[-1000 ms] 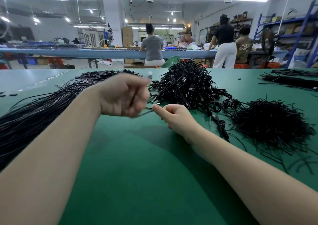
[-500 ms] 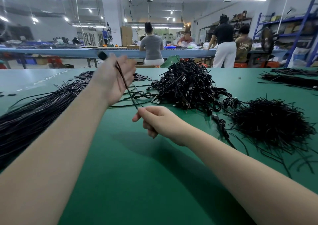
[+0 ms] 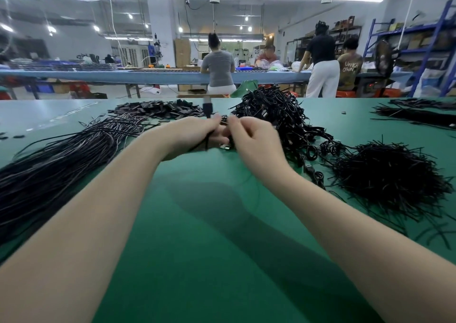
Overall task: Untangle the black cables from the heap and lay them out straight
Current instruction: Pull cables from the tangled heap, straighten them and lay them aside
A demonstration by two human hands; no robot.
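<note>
One light, limp black cable [image 3: 206,141] is pinched by both hands, left hand [image 3: 195,134] and right hand [image 3: 249,137], at centre frame; it is best gripped near its stiff plug [image 3: 206,105].

Factory floor: long workbenches [image 3: 153,74], cable heaps [image 3: 276,110], storage racks [image 3: 419,41].

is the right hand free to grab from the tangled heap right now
Probably not yet: the right hand and left hand both pinch one black cable. The heap lies just behind, unobstructed.
</note>
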